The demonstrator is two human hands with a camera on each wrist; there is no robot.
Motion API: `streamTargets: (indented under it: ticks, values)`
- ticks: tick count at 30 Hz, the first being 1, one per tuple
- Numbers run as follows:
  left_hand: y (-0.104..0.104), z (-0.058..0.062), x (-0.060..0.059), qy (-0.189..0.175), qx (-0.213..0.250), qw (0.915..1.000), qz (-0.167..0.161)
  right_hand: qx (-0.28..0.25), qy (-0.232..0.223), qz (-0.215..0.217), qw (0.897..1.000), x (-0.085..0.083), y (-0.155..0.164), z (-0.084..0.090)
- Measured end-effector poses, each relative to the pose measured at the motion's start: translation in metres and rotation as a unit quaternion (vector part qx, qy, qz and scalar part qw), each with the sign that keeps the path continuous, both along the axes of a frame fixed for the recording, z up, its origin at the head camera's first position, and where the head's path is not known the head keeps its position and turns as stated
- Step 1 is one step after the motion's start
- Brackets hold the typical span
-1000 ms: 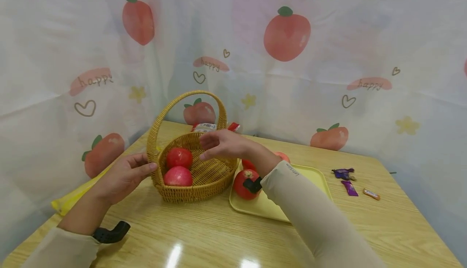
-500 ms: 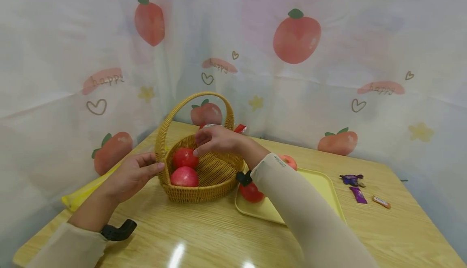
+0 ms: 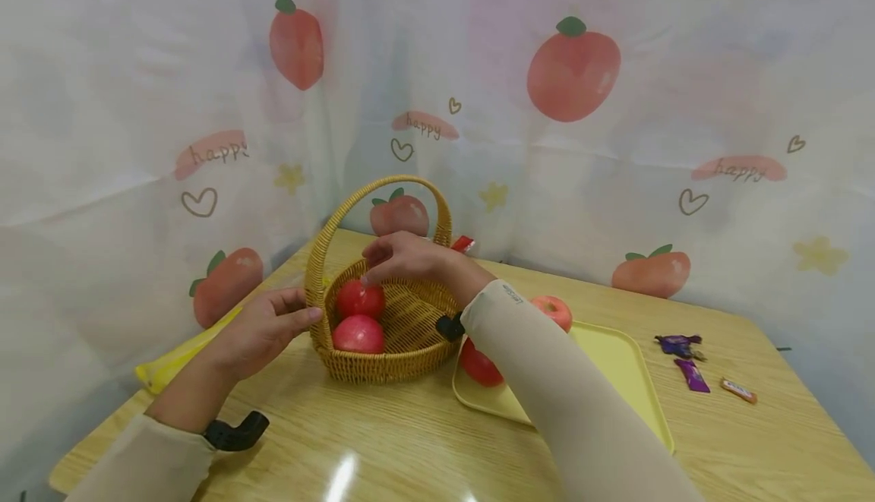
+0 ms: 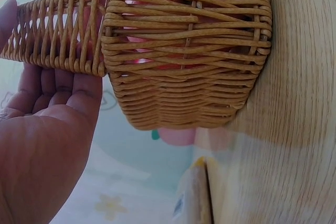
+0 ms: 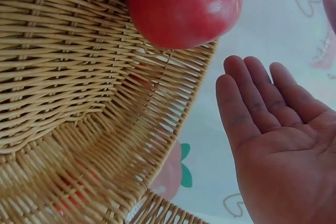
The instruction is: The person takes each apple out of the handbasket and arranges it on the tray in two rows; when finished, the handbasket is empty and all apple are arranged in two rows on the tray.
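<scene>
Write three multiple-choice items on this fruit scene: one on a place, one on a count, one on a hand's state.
1. Where is the tray?
A. right of the basket
B. inside it
C. behind it

2. How many red fruits lie in the basket?
A. none
B. two
C. five

3. The left hand is
A. a fist in the air
B. open against the basket's side
C. on the tray

Key: 1 A, the tray lies beside the basket's right wall. 2 B, two fruits show inside. 3 B, its straight fingers lie along the handle base.
</scene>
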State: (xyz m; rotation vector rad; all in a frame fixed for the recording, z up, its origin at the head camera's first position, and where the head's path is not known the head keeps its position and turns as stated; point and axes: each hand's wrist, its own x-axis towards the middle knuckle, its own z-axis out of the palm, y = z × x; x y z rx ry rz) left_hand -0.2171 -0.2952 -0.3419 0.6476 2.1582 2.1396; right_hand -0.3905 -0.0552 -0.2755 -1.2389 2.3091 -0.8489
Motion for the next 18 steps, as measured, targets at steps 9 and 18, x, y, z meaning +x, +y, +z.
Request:
streamTargets:
  ticks: [9,18]
  values:
    - [0.002,0.002,-0.001,-0.01,-0.009,0.9999,0.011,0.022,0.011,0.008,1.0,-0.011,-0.011,-0.005]
    - [0.003,-0.001,-0.001,-0.002,0.004,1.0,-0.003,0.067,0.033,0.033,0.997,-0.018,-0.022,-0.019]
